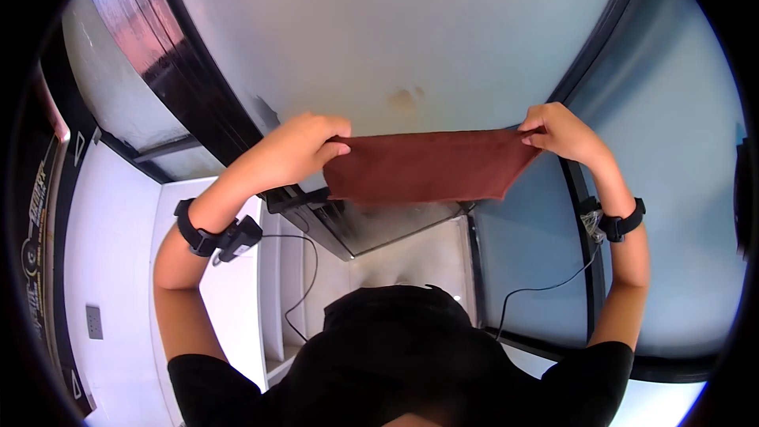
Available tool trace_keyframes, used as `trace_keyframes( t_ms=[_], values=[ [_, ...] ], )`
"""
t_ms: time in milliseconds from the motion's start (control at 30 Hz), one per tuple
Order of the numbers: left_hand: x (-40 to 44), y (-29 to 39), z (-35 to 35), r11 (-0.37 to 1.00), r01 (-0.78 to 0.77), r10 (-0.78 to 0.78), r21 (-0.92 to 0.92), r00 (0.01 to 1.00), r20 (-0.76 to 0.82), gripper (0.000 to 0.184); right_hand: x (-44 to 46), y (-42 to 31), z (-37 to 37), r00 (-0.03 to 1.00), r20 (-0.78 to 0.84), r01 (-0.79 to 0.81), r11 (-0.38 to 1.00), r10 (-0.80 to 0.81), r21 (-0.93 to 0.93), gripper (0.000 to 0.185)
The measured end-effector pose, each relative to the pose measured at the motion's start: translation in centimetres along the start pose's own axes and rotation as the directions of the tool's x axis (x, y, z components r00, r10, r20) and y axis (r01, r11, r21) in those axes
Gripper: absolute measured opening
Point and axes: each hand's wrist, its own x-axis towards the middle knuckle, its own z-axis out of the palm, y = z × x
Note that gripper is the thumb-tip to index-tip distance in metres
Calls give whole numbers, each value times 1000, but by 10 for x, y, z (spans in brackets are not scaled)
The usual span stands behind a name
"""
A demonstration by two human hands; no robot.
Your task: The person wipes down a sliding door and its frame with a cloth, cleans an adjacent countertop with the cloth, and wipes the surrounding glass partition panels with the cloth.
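Two corners of a reddish-brown cloth are in my grip, one to each hand, and its upper edge runs nearly straight between them. My left hand pinches the upper left corner, thumb and fingers closed together on the fabric; my right hand nips the upper right corner the same way, fingertips tight with no gap showing. Both arms reach out ahead of me, so the cloth hangs in front of my body, its lower edge free and its right side slanting inward toward the bottom. Behind it stands a large frosted glass panel in a dark frame, with a brownish mark just above the cloth; whether fabric and glass touch, I cannot tell. One black strap circles my left wrist, carrying a small dark device, and another black strap goes round my right wrist. A thin dark cable curves down from the left device toward my black shirt, and a second cable drops from the right wrist. More bluish glass rises on my right. On my left are a white surface with a grey socket plate and white shelving, and pale floor shows below the cloth.
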Motion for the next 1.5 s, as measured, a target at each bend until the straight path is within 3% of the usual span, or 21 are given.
trace_keyframes(
  t_ms=[33,100,167,267,300,400,433,500,567,633,700,733,767,800,833,867,900,967,1067,1267,1500],
  values=[
    [-1,-2,1,1000,-7,7,21,1000,2,11,3,4,1,999,-28,-24,996,22,-84,10],
    [2,-13,10,979,-6,-9,-204,997,-71,10,4,4,1,996,-77,-53,984,41,-168,10],
    [2,-10,7,976,10,-32,-219,995,-99,10,10,-16,-6,951,-7,-309,947,310,-85,13],
    [-1,-14,5,913,-71,-63,-402,948,-312,13,11,-20,-6,971,-157,-186,982,181,-18,21],
    [-2,-15,2,924,-125,-13,-362,935,-354,18,13,-22,-8,975,-162,-160,987,155,-22,21],
    [-6,-25,3,843,-278,1,-460,856,-516,19,17,-30,-18,939,-276,-187,977,207,100,27],
    [-9,-21,4,812,-375,17,-447,781,-624,19,18,-34,-20,941,-279,-173,981,192,89,27],
    [-17,-10,4,783,-475,30,-403,675,-737,19,20,-40,-23,901,-371,-60,911,226,407,28],
    [-29,3,0,741,-614,61,-273,467,-882,19,23,-47,-28,911,-364,36,843,194,537,27],
    [-40,23,-7,718,-681,101,-142,304,-947,20,26,-58,-30,817,-516,251,648,256,719,24],
    [-39,26,-23,766,-614,286,189,63,-956,25,47,-72,-32,807,-557,349,605,194,716,24],
    [-40,35,-27,744,-602,360,290,-4,-933,28,57,-76,-31,719,-665,485,540,200,688,24],
    [-41,42,-33,745,-445,544,496,-25,-839,43,63,-80,-30,615,-757,614,470,219,634,24],
    [-45,61,-38,755,-90,655,650,46,-754,52,72,-87,-34,511,-829,678,486,227,552,27],
    [-43,77,-43,631,267,715,728,163,-680,61,87,-96,-41,507,-836,688,484,212,540,27],
    [-33,82,-47,632,380,660,675,194,-726,66,100,-105,-50,274,-961,611,767,26,195,30],
    [-21,84,-53,623,487,595,613,215,-775,71,113,-116,-58,84,-969,398,899,-234,-182,35],
    [-1,82,-74,562,594,654,575,106,-749,73,146,-137,-64,-33,-902,214,878,-431,-428,50],
    [17,74,-93,540,678,681,500,-2,-733,76,179,-148,-64,61,-876,98,876,-479,-473,58],
    [21,47,-103,586,574,658,572,75,-749,75,190,-144,-56,144,-873,6,882,-466,-470,57],
    [46,34,-113,652,506,640,565,32,-767,74,202,-125,-58,194,-832,-25,845,-520,-534,55]
  ],
)
